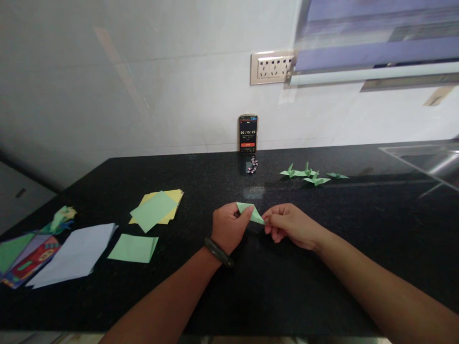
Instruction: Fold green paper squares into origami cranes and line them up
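Note:
A small folded piece of light green paper (256, 216) is held just above the black countertop. My left hand (231, 226), with a dark bangle at the wrist, grips its left part between thumb and fingers. The fingertips of my right hand (287, 222) pinch the paper's pointed right end. Beyond my right hand, several folded green paper cranes (315, 180) stand in a group on the counter. Left of my left hand lie a folded green sheet (133, 248) and a green square (155, 210) on top of yellow paper (175, 197).
A phone (248, 134) showing a timer leans against the white wall, with a beaded strap (253, 165) before it. White sheets (77, 253), a colourful packet (32, 263) and crumpled paper (60, 219) lie at the left. A socket panel (272, 68) is on the wall.

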### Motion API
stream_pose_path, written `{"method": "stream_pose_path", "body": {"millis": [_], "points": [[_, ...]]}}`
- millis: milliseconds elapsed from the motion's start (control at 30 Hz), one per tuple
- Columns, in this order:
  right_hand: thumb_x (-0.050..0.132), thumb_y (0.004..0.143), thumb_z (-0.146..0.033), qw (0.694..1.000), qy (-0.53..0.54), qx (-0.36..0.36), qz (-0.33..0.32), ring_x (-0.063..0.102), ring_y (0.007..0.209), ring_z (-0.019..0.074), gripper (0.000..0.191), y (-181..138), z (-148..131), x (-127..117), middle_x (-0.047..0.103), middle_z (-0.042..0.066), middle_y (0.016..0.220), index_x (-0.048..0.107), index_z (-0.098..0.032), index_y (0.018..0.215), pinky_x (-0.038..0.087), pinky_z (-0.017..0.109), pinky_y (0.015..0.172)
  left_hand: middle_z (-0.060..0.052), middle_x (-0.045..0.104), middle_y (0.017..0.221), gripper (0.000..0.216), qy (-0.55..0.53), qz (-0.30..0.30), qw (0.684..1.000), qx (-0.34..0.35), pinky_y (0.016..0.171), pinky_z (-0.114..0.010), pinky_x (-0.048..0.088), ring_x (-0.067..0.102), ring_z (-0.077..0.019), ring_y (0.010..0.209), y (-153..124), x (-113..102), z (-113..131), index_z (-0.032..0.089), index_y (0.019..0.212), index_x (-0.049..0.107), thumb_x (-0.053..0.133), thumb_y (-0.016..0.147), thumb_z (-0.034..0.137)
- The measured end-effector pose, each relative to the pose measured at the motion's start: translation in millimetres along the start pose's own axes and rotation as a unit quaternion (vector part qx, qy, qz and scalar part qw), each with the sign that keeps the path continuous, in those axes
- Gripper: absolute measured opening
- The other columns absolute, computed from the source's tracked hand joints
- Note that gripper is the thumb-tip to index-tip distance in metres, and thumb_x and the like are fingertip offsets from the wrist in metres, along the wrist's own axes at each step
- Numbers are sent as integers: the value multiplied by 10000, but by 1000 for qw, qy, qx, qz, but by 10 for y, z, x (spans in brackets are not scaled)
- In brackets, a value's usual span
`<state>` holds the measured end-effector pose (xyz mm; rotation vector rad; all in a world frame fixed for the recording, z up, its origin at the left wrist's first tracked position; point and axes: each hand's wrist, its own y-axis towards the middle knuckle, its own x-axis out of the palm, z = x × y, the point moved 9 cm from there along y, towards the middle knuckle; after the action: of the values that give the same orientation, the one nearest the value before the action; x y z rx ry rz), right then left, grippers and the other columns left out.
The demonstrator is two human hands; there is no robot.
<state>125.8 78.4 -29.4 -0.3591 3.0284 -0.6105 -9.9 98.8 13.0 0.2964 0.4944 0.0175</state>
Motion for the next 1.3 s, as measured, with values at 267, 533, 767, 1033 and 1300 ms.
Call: {"method": "stream_pose_path", "body": {"millis": [267, 533, 767, 1033, 1300], "points": [[596, 632, -164, 998, 31, -51, 20, 476, 386, 36, 64, 11, -58, 11, 570, -38, 526, 588, -131, 687, 406, 130, 343, -16, 615, 548, 286, 21, 49, 998, -22, 485, -216, 394, 556, -130, 510, 18, -115, -16, 143, 678, 661, 560, 722, 407], [608, 671, -235, 985, 121, -84, 94, 486, 418, 46, 107, 20, -77, -107, 559, -24, 557, 578, -141, 713, 430, 150, 380, -21, 643, 655, 255, -167, 10, 978, -124, 478, -224, 466, 618, -148, 535, -16, 62, -161, 152, 770, 601, 612, 681, 391], [625, 676, -322, 970, 75, -153, 174, 503, 482, 73, 196, -39, -175, -258, 573, -11, 612, 592, -152, 766, 443, 186, 433, -42, 646, 685, 264, -312, -62, 911, -264, 436, -179, 425, 610, -117, 529, -160, 343, -258, 119, 798, 614, 645, 656, 339], [617, 695, -360, 962, 59, -183, 196, 505, 511, 87, 237, -77, -227, -299, 568, 0, 636, 583, -146, 791, 447, 212, 464, -16, 608, 580, 192, -368, -117, 877, -287, 402, -154, 378, 511, -56, 431, -192, 449, -255, 106, 743, 627, 593, 709, 293], [630, 676, -356, 956, 34, -219, 191, 506, 514, 96, 241, -103, -275, -289, 584, 1, 658, 590, -162, 814, 458, 229, 478, -50, 662, 670, 192, -339, -112, 894, -270, 470, -166, 441, 602, -87, 519, -196, 434, -213, 103, 792, 654, 626, 696, 267]]}}
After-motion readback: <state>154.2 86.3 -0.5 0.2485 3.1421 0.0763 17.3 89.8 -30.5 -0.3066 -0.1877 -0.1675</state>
